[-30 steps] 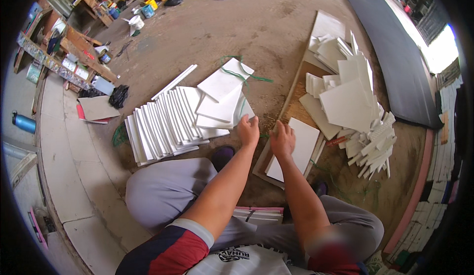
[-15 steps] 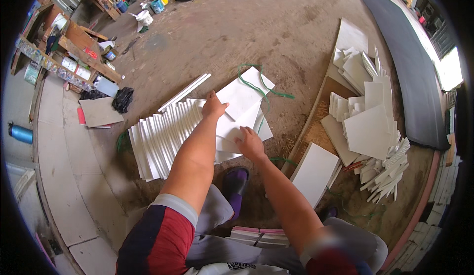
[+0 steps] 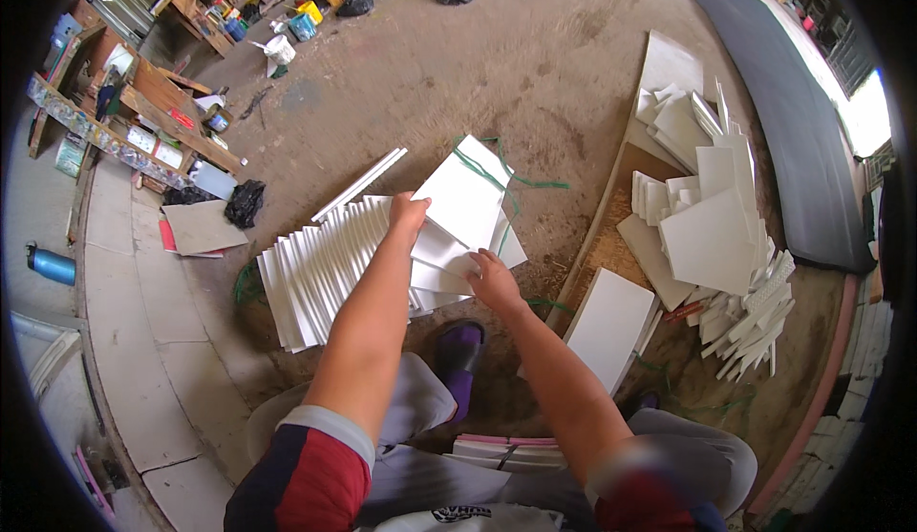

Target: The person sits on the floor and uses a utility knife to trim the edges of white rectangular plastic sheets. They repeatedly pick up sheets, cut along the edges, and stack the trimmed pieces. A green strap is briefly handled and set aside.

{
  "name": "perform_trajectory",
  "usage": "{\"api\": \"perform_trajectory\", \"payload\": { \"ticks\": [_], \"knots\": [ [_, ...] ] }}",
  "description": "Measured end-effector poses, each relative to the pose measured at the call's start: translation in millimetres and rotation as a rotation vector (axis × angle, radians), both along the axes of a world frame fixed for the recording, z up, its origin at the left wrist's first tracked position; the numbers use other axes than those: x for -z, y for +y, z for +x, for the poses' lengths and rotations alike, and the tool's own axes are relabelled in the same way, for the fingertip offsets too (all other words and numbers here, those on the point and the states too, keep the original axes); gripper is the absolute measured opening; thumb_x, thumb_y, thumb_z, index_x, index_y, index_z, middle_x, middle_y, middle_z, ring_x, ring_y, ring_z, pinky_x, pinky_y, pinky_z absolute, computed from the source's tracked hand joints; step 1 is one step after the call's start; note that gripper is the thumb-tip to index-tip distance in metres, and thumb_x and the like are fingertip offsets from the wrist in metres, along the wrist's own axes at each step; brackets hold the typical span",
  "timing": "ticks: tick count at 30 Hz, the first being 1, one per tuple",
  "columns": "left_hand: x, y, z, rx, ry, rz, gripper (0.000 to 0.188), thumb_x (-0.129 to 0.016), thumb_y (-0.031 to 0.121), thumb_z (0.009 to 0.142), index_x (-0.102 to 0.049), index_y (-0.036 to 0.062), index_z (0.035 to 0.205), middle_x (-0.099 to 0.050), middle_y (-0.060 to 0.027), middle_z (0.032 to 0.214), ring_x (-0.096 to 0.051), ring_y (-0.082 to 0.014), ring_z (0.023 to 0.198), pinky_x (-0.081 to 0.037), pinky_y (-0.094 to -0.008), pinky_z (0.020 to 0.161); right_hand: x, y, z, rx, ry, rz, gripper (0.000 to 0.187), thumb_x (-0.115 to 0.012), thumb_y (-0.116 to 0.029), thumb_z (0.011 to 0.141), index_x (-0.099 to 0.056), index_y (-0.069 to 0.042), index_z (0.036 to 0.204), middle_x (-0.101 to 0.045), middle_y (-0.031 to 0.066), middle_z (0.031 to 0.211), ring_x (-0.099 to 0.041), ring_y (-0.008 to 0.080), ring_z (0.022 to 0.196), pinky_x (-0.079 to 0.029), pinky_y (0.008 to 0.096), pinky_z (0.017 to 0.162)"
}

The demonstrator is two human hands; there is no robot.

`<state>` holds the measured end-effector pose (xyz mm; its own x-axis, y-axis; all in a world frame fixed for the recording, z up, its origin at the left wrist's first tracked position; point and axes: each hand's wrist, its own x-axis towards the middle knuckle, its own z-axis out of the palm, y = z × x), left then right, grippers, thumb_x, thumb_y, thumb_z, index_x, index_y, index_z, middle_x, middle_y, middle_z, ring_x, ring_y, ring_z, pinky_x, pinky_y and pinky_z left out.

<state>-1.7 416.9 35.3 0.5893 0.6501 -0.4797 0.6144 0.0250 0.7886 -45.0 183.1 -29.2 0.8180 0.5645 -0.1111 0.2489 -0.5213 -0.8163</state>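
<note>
A rectangular white board lies at the top of a row of similar boards on the ground. My left hand is closed on its left edge. My right hand has its curled fingers at the board's near corner, closed against it. Many thin white boards lean overlapped in a fanned row to the left, partly hidden by my left forearm. Other white boards show beneath the one I hold. Green twine lies looped across the far end of the held board and trails right.
Loose white offcuts are heaped on the right, beside a brown panel and a white board. A long dark sheet runs along the far right. Paint buckets and a wooden rack stand at the back left.
The top board has shifted slightly and turned toward upright under my hands. My left hand has moved a little nearer and now grips its edge; my right hand has moved slightly right.
</note>
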Motion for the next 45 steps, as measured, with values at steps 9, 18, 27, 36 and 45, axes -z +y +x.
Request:
{"api": "perform_trajectory", "payload": {
  "ticks": [9,18,27,36,45],
  "knots": [
    [-33.6,-107.1,-43.9,-0.241,-0.382,0.275,0.031,-0.068,0.011,0.094,-0.07,-0.0067,0.119,-0.073,-0.0251,0.111,-0.072,-0.0362,0.101,-0.053,-0.0415,0.092,-79.2,17.2,-3.3,0.196,-0.316,0.209,0.067,-0.05,-0.038,0.105,-0.03,-0.007,0.161,-0.025,0.0241,0.166,-0.025,0.0411,0.154,-0.026,0.0551,0.121],
    [-57.5,-142.6,-72.1,-0.141,-0.24,0.577,0.027,-0.068,0.01,0.092,-0.072,-0.0029,0.115,-0.073,-0.0259,0.108,-0.071,-0.0422,0.103,-0.054,-0.0466,0.091,-92.3,-11.6,-22.7,0.21,0.314,0.151,0.064,-0.03,-0.042,0.11,-0.034,-0.002,0.159,-0.033,0.0254,0.163,-0.03,0.0364,0.153,-0.025,0.0432,0.124],
    [-102.9,-142.5,-74.5,-0.273,-0.327,0.648,0.031,-0.063,0.004,0.096,-0.069,-0.0041,0.125,-0.074,-0.0229,0.112,-0.074,-0.0347,0.1,-0.056,-0.0409,0.086,-85.7,-29.9,-20.6,0.097,0.236,0.373,0.071,-0.048,-0.051,0.106,-0.044,0.005,0.15,-0.054,0.0293,0.145,-0.054,0.0426,0.134,-0.039,0.0441,0.114],
    [-75.7,-199.3,-81.7,-0.257,-0.655,-0.315,0.041,-0.054,0.005,0.104,-0.052,0.0053,0.146,-0.067,-0.0111,0.122,-0.07,-0.0203,0.099,-0.064,-0.0367,0.077,-98.3,-87.4,17.0,0.626,0.175,0.436,0.077,-0.067,-0.034,0.102,-0.029,0.002,0.158,-0.048,0.0258,0.152,-0.05,0.0316,0.138,-0.042,0.0407,0.111],
    [-32.2,-259.5,-76.8,0.324,-0.55,-0.342,0.047,-0.07,0.015,0.097,-0.055,0.0019,0.139,-0.069,-0.0098,0.117,-0.067,-0.0164,0.101,-0.058,-0.0318,0.075,-92.5,-229.2,35.1,0.853,-0.002,0.556,0.067,-0.062,-0.014,0.098,-0.034,-0.003,0.158,-0.044,0.0218,0.157,-0.045,0.0345,0.143,-0.036,0.0407,0.117]
  ]
}}
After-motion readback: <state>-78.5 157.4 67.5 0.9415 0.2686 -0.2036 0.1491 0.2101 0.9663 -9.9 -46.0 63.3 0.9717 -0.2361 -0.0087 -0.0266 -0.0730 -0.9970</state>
